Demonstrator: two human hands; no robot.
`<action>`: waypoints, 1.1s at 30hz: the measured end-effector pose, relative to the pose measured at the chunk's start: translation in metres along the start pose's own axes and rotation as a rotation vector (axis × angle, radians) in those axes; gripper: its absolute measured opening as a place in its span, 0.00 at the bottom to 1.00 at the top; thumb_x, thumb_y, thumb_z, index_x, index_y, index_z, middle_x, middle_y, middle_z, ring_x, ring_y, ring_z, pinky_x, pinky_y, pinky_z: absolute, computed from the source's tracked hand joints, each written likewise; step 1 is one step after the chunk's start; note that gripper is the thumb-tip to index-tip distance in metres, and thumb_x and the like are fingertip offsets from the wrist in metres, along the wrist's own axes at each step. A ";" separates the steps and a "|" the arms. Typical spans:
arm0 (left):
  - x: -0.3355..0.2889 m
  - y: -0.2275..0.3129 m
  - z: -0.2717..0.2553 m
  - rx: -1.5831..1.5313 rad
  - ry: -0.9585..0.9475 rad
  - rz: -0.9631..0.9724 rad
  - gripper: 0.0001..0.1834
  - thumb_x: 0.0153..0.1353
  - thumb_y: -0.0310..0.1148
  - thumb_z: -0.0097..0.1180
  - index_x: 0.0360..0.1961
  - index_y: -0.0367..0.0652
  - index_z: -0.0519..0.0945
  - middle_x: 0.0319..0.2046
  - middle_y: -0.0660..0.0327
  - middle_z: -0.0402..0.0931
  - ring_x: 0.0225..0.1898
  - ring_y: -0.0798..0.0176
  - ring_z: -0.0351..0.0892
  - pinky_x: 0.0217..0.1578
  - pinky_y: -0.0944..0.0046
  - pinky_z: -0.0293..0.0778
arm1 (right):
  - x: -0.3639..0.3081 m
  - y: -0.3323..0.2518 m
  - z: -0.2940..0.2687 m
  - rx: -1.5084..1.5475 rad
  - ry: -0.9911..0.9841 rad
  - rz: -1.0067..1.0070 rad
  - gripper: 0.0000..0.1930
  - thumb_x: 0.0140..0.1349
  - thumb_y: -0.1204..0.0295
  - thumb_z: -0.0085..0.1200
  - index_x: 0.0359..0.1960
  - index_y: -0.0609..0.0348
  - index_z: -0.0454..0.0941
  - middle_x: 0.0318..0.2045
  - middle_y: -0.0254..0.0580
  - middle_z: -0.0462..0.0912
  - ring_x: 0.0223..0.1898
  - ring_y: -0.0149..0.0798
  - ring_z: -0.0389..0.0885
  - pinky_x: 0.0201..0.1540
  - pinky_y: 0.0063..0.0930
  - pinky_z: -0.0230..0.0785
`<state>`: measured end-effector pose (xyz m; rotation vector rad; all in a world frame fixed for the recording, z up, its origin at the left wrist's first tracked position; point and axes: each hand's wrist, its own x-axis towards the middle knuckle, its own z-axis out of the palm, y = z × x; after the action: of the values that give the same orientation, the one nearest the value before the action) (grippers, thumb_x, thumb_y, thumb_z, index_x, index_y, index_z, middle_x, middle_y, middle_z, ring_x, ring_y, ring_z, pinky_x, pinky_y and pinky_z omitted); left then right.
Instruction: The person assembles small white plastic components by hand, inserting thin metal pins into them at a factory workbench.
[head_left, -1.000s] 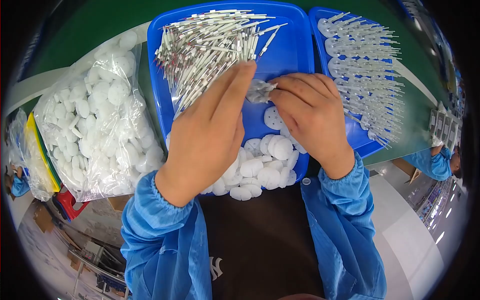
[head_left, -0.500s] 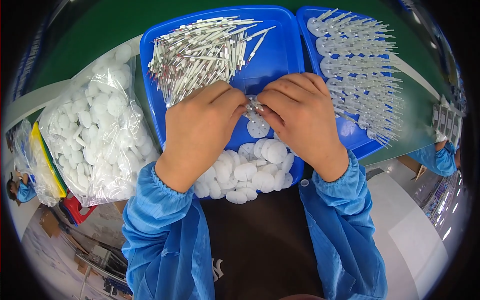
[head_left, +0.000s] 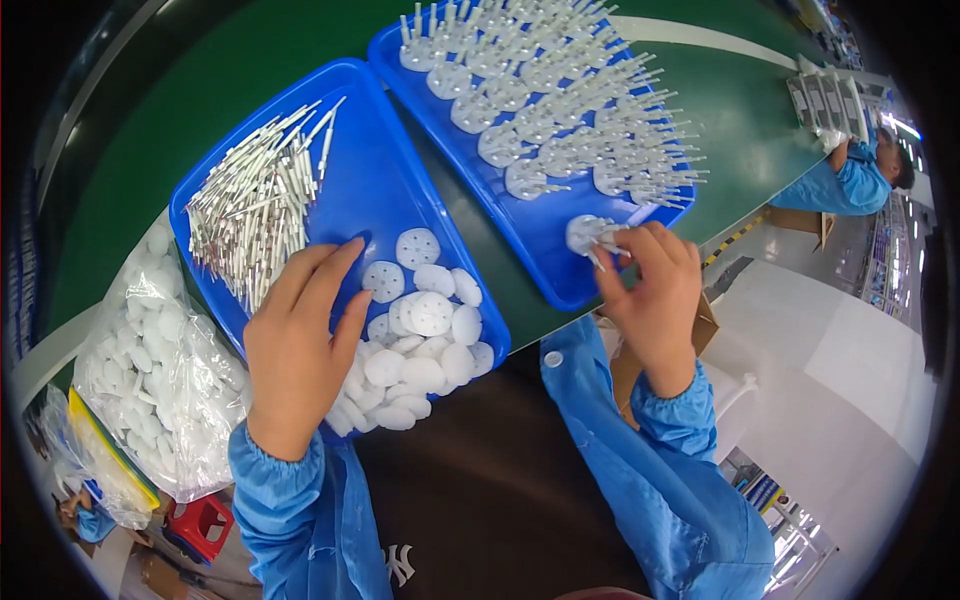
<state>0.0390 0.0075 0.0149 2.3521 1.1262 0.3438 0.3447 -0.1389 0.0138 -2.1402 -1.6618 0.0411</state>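
My right hand (head_left: 655, 295) grips a white translucent disc with thin pins standing out of it (head_left: 588, 234), over the near end of the right blue tray (head_left: 555, 275). Thumb and fingers pinch its pin side. My left hand (head_left: 298, 340) is open, thumb and fingers apart, above the left blue tray (head_left: 405, 165). Its fingertips are between a heap of thin white sticks with dark reddish ends (head_left: 255, 195) and a pile of white round discs with small holes (head_left: 425, 370). Two discs lie beside the pile, near my left fingertips.
Rows of pinned discs (head_left: 540, 110) fill the far part of the right tray. A clear plastic bag of white discs (head_left: 160, 370) stands left, near a red stool (head_left: 200, 525). The green table (head_left: 700, 110) runs behind. At right, a person in blue (head_left: 845, 185) reaches toward grey holders.
My hands have parted. The right hand has carried the pinned disc to the right tray, while the left has let go and opened. The whole view has turned toward the right.
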 end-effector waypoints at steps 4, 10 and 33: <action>0.010 -0.004 0.012 0.051 -0.068 0.036 0.23 0.61 0.26 0.72 0.59 0.45 0.86 0.46 0.59 0.81 0.32 0.60 0.82 0.36 0.62 0.80 | -0.008 0.035 -0.004 -0.221 -0.069 0.198 0.09 0.58 0.69 0.73 0.36 0.53 0.85 0.26 0.34 0.80 0.30 0.42 0.81 0.38 0.40 0.65; 0.001 -0.010 0.007 0.007 -0.098 0.013 0.19 0.57 0.24 0.73 0.51 0.43 0.86 0.45 0.61 0.82 0.34 0.59 0.83 0.38 0.61 0.80 | -0.005 0.050 0.016 -0.216 0.064 0.254 0.08 0.61 0.67 0.72 0.36 0.53 0.86 0.25 0.34 0.80 0.27 0.42 0.80 0.36 0.39 0.64; -0.046 -0.045 0.000 -1.234 0.392 -0.170 0.18 0.70 0.14 0.55 0.57 0.38 0.87 0.60 0.56 0.72 0.55 0.65 0.81 0.47 0.68 0.86 | 0.098 -0.147 0.072 0.549 -0.052 -0.476 0.13 0.50 0.78 0.72 0.36 0.51 0.84 0.23 0.28 0.81 0.27 0.35 0.82 0.51 0.36 0.73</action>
<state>-0.0191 -0.0047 -0.0098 1.1129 0.8489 1.0897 0.2172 0.0031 0.0225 -1.3272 -1.8781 0.3666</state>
